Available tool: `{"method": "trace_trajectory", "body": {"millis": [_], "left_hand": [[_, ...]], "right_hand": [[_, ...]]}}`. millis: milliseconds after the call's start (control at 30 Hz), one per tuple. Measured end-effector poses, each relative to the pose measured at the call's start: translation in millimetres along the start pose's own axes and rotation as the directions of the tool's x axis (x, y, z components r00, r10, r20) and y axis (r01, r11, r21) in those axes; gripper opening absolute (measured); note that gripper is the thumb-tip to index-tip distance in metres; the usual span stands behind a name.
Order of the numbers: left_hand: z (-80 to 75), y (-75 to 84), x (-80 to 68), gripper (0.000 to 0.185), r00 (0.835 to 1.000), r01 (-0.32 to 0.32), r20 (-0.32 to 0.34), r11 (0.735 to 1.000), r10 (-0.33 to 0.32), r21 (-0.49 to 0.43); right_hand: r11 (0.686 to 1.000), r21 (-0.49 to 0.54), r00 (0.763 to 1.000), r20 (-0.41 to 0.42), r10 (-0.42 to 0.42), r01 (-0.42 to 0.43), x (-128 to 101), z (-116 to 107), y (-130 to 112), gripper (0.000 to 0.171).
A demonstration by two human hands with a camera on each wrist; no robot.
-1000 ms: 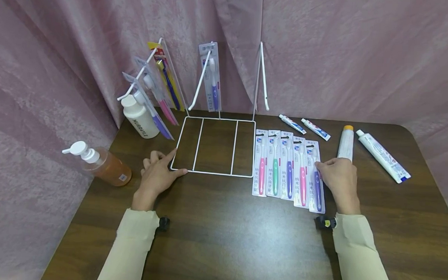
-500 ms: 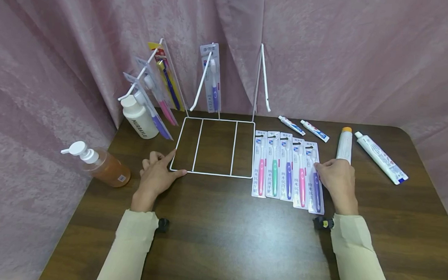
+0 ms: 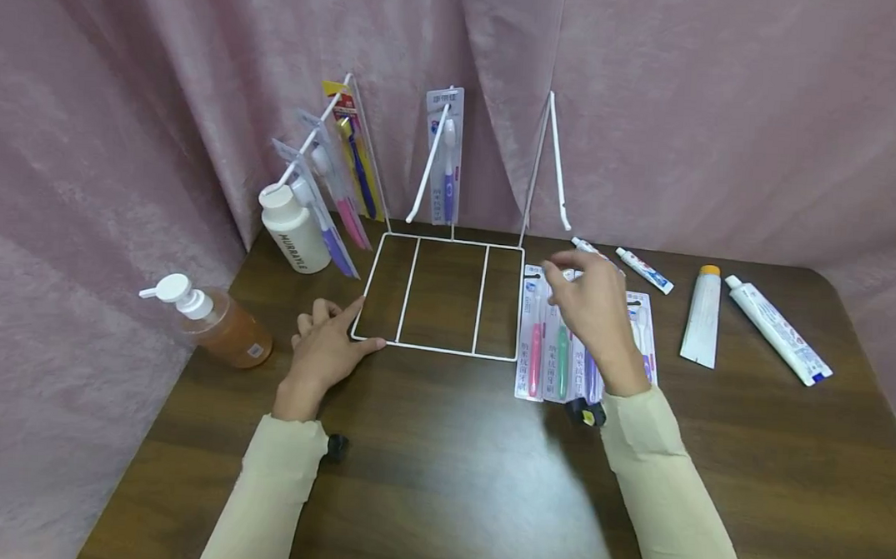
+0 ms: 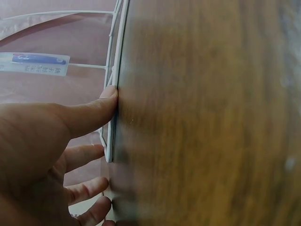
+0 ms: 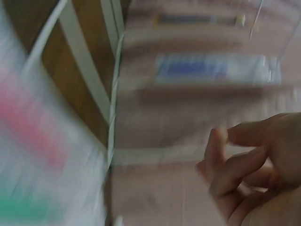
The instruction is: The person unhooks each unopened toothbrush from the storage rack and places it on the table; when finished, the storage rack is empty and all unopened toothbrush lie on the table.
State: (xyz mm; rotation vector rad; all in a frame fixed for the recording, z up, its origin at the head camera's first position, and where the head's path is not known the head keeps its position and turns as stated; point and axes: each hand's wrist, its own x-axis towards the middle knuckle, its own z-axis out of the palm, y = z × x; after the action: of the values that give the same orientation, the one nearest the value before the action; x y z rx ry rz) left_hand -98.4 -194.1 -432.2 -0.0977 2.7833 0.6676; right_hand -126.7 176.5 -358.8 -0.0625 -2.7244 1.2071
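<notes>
In the head view my left hand [image 3: 326,349] rests at the front left corner of a white wire rack [image 3: 435,348]. Its outstretched thumb and index finger press on the wires; the left wrist view shows the thumb tip [image 4: 109,92] against the front wire. My right hand [image 3: 589,306] hovers over a row of packaged toothbrushes, with thumb and index finger bent towards each other and nothing seen between them. A pink toothbrush [image 3: 535,358], a green toothbrush [image 3: 562,364] and a purple toothbrush [image 3: 590,377] show; the hand and forearm hide other parts of the row.
Packaged toothbrushes hang on the rack's left hook [image 3: 323,120] and middle hook [image 3: 427,166]; its right hook [image 3: 557,159] is bare. A white bottle [image 3: 294,233] and an amber pump bottle [image 3: 228,328] stand left. Toothpaste tubes, including an orange-capped one [image 3: 701,320], lie right.
My right hand has left the rightmost toothbrush pack and moved left and up over the row. My left hand stays at the rack corner. The head view has shifted slightly left.
</notes>
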Motion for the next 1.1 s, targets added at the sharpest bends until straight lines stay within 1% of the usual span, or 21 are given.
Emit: {"method": "trace_trajectory", "body": {"millis": [100,200,267,333,433,567,667,767,867,1100], "left_hand": [[1.3,5.0,0.1,0.09,1.0,-0.001,0.003,1.0,0.001,0.013],[2.8,8.6,0.1,0.089,1.0,-0.003,0.002,1.0,0.003,0.019],[4.0,10.2,0.2,0.089,1.0,-0.003,0.001,1.0,0.003,0.023],[5.0,11.3,0.1,0.088,1.0,-0.004,-0.001,1.0,0.004,0.027],[6.5,12.4,0.0,0.088,1.0,-0.003,-0.006,1.0,0.003,0.022],[8.4,12.4,0.1,0.089,1.0,-0.005,-0.009,1.0,0.005,0.014],[8.8,10.8,0.1,0.088,1.0,-0.008,-0.015,1.0,0.009,0.022],[7.9,8.9,0.0,0.088,1.0,-0.008,-0.019,1.0,0.008,0.026],[6.2,7.0,-0.2,0.089,1.0,-0.001,-0.021,1.0,0.002,0.022],[3.2,0.5,-0.5,0.089,0.999,0.012,-0.03,1.0,-0.011,0.019]], "right_hand": [[0.988,0.115,0.994,-0.006,-0.107,0.107,23,21,-34,0.035],[0.972,0.192,0.991,-0.008,-0.137,0.136,47,35,-62,0.043],[0.966,0.222,0.99,0.005,-0.138,0.133,62,42,-77,0.051],[0.959,0.261,0.992,0.031,-0.125,0.113,74,46,-89,0.059],[0.947,0.308,0.992,0.056,-0.111,0.088,89,51,-103,0.062],[0.931,0.36,0.996,0.029,-0.08,0.064,97,57,-112,0.051],[0.915,0.4,0.998,0.0,-0.063,0.058,98,60,-116,0.042],[0.904,0.422,0.998,-0.012,-0.064,0.063,97,63,-119,0.035],[0.895,0.438,0.996,-0.026,-0.08,0.083,98,65,-120,0.03],[0.86,0.492,0.99,-0.094,-0.105,0.138,97,72,-123,0.023]]}}
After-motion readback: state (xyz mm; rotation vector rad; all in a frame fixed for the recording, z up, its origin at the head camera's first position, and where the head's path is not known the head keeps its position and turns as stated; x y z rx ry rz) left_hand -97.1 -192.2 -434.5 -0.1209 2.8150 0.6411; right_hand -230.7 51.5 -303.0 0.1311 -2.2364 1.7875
